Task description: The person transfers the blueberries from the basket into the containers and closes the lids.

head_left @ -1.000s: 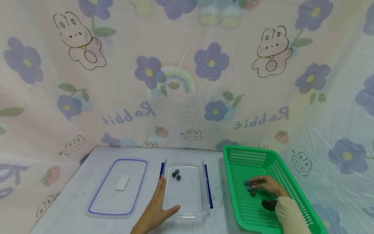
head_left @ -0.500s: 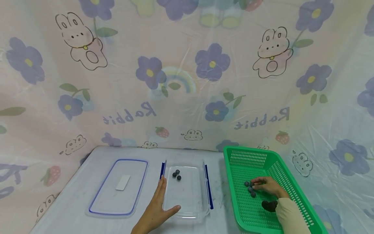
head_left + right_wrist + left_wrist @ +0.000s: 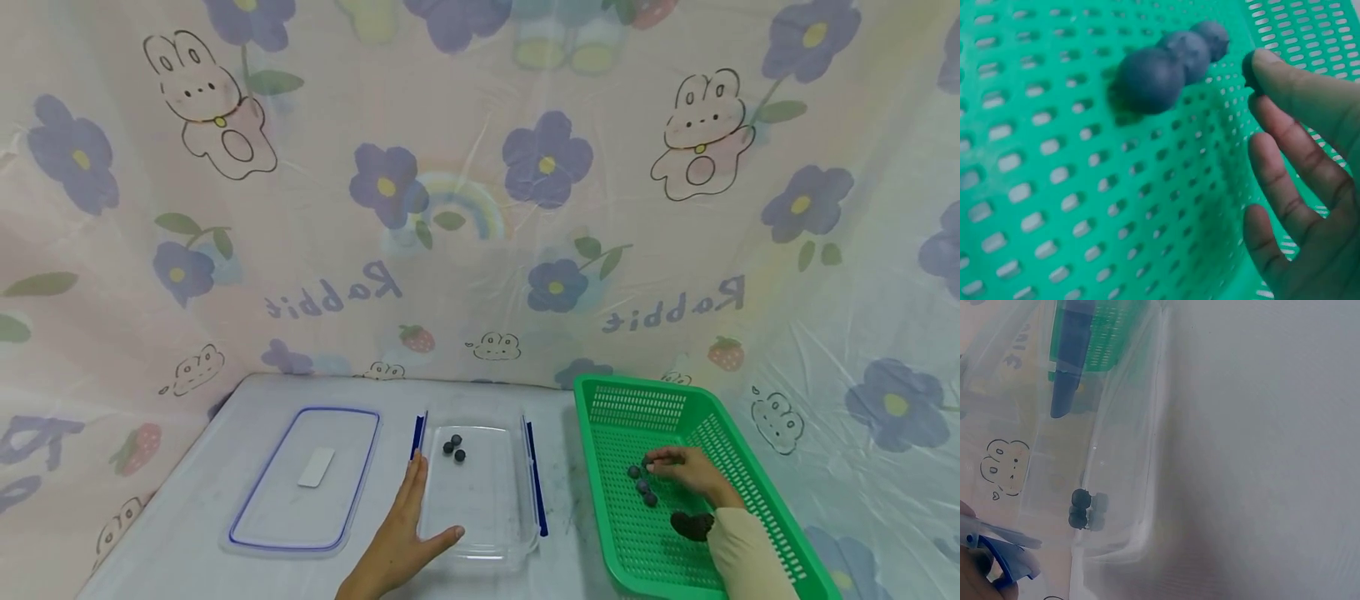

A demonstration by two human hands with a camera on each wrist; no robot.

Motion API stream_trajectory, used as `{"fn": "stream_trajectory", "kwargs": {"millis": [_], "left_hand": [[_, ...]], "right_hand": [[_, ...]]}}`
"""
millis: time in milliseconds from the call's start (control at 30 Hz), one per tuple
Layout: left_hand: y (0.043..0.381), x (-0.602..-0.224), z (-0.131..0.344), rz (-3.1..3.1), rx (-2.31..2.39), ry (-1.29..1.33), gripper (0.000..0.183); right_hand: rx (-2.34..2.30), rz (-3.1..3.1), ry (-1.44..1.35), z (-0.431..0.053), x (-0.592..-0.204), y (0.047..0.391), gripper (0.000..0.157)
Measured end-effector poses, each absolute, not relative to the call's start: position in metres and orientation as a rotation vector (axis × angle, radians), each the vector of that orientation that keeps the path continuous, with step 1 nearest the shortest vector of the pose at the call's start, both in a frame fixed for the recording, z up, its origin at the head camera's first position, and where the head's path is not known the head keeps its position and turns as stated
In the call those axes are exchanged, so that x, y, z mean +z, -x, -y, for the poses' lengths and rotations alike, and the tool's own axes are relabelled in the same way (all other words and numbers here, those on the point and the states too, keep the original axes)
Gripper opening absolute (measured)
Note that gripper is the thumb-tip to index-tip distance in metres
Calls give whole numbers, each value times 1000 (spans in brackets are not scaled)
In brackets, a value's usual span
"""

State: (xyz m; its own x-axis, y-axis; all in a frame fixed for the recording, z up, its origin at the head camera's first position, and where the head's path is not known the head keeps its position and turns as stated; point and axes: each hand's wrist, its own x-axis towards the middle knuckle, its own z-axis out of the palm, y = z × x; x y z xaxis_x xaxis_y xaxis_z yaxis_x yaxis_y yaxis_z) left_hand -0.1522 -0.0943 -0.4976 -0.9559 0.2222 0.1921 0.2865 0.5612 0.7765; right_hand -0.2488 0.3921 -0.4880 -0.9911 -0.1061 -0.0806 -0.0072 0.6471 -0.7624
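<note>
The right hand (image 3: pixel 693 477) pinched a berry (image 3: pixel 1249 72) between thumb and forefinger inside the basket (image 3: pixel 637 542), just beside three others (image 3: pixel 1186 55). The left hand (image 3: pixel 401 533), fingers straight and thumb spread, rested at the side of the box (image 3: pixel 480 500), where three berries (image 3: pixel 460 456) lay. The lid (image 3: pixel 300 517) lay on the counter (image 3: pixel 187 533).

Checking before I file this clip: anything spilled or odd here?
Nothing looks spilled: visible berries are in the clear container and green basket; the right hand pinches one. The curtain looks odd, though: its "Rabbit" lettering reads backwards.
</note>
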Motion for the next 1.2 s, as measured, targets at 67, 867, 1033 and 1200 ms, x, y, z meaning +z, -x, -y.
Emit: {"fn": "stream_trajectory", "kwargs": {"millis": [67, 867, 1033, 1200], "left_hand": [[152, -497, 94, 2718, -1366, 441, 110], [151, -497, 95, 2701, -1112, 483, 104], [153, -496, 94, 2709, -1096, 490, 105], [154, -495, 94, 2705, -1084, 512, 106]], "right_hand": [[-1259, -2776, 86, -391, -485, 249, 34], [-1505, -2836, 63, -382, -443, 236, 48], [-1521, -2846, 98, -379, -435, 230, 48], [-1516, -2863, 117, -374, -428, 226, 47]]}}
